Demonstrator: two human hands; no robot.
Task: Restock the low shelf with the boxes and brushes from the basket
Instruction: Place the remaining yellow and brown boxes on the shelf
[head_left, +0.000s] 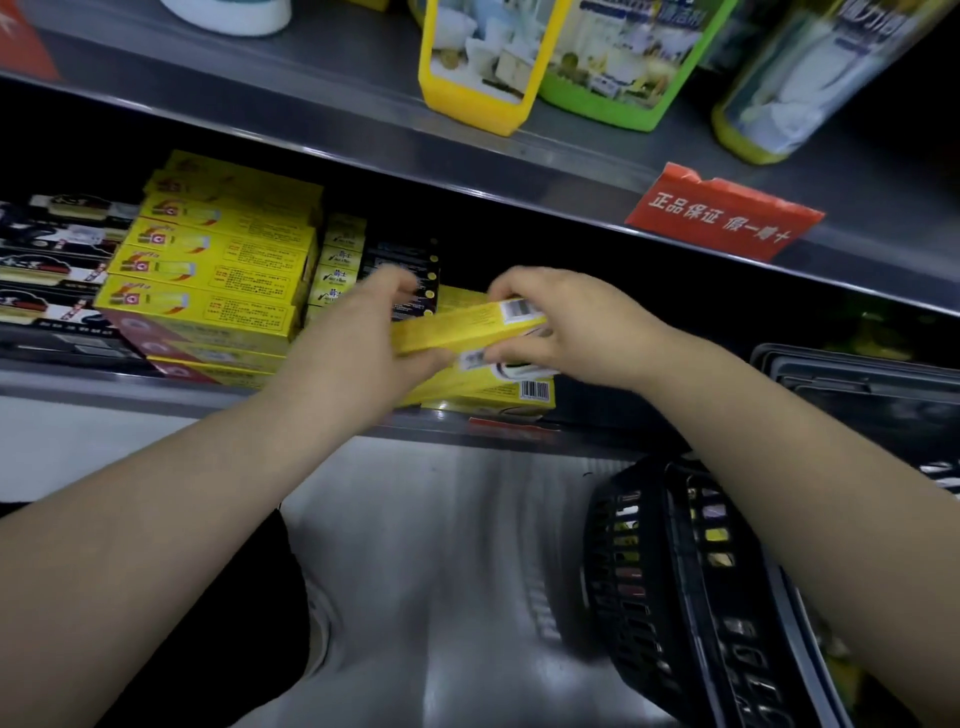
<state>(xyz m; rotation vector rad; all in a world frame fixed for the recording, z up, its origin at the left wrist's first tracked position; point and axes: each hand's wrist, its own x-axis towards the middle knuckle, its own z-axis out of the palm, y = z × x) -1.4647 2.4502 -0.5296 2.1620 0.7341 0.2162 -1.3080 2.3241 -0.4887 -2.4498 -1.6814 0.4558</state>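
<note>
Both my hands hold a long yellow box just above the low shelf. My left hand grips its left end and is blurred. My right hand pinches its right end near the barcode. Under it lie two more yellow boxes stacked at the shelf's front. The black basket stands on the floor at the lower right, with yellow and dark items showing through its mesh.
A tall stack of yellow boxes fills the shelf's left, with black packaged brushes further left and small yellow and black boxes behind. Bottles stand on the upper shelf, which carries a red tag. A dark bin sits right.
</note>
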